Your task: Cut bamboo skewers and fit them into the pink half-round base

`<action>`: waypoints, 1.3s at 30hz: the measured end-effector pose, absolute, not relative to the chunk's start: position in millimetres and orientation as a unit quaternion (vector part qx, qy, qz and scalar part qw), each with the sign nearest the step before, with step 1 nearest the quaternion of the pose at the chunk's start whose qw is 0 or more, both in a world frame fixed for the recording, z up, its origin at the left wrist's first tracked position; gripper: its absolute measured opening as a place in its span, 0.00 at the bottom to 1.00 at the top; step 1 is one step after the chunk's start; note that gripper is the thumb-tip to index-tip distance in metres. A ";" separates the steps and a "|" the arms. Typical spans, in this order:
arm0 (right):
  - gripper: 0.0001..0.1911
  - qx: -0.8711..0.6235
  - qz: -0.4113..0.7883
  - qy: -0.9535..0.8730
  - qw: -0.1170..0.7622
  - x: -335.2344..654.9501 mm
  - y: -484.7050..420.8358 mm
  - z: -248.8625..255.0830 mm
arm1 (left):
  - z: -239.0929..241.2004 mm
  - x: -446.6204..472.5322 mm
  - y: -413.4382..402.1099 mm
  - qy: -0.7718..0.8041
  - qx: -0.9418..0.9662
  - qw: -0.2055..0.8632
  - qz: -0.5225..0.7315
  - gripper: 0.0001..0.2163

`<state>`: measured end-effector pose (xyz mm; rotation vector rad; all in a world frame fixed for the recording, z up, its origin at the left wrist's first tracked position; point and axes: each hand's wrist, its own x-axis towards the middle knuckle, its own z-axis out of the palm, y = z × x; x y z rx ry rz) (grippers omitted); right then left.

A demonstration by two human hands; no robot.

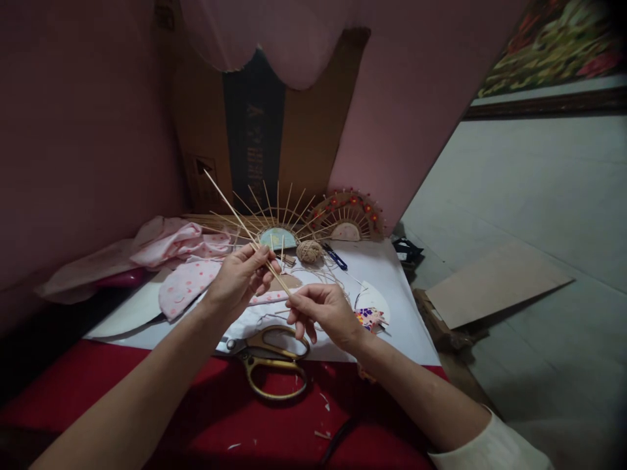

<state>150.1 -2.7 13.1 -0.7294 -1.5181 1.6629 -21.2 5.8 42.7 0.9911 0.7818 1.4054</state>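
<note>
A thin pale wooden stick (228,204) slants up and to the left in front of me. My left hand (247,271) pinches it near the middle between thumb and fingers. The thumb and forefinger of my right hand (321,310) close on its lower end. Whether it is one stick or two laid together I cannot tell. Below my hands lies a pair of scissors with gold handles (277,378). Behind them a half-round light-green piece (277,239) has sticks fanning out of it. A ball of twine (309,251) sits beside it.
A finished-looking fan with red flowers (347,232) leans at the back. Pink dotted cloth (189,284) lies left, and a blue cutter (336,256) lies right of the twine. White paper (406,326) covers part of the red cloth (196,418). Cardboard (313,130) stands behind.
</note>
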 end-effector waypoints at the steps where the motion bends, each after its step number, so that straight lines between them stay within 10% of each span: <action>1: 0.18 -0.284 0.652 -0.593 0.377 149.7 -2.8 12.3 | 42.9 -21.1 5.4 0.336 0.421 0.589 0.602 0.08; 39: 0.18 -0.344 0.593 -0.619 0.383 138.9 -12.0 2.9 | 43.7 -15.9 0.4 0.348 0.476 0.571 0.572 0.12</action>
